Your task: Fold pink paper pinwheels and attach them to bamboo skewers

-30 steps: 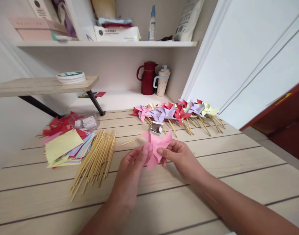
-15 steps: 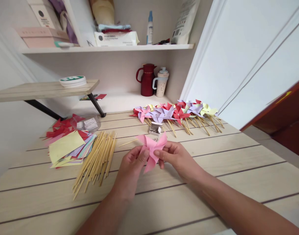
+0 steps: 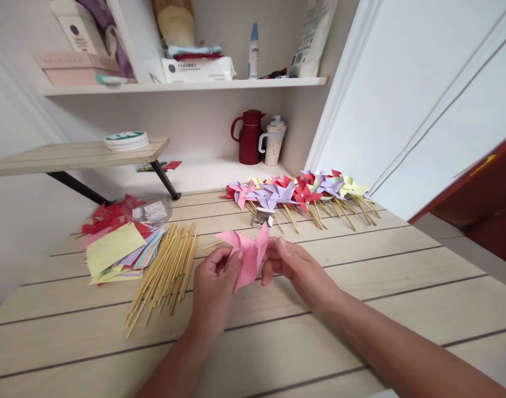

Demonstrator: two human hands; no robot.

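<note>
I see the left hand [image 3: 213,284] and the right hand [image 3: 292,265] both pinching a folded pink paper pinwheel head [image 3: 246,253] between thumb and fingers, holding it just above the pale wooden plank desk [image 3: 360,265]. To the left of the hands I make out a bundle of thin bamboo sticks [image 3: 165,268] lying beside a stack of coloured paper squares [image 3: 115,251]. Beyond the hands, a small silver box [image 3: 263,217] sits near a row of finished paper pinwheels on sticks [image 3: 302,193].
</note>
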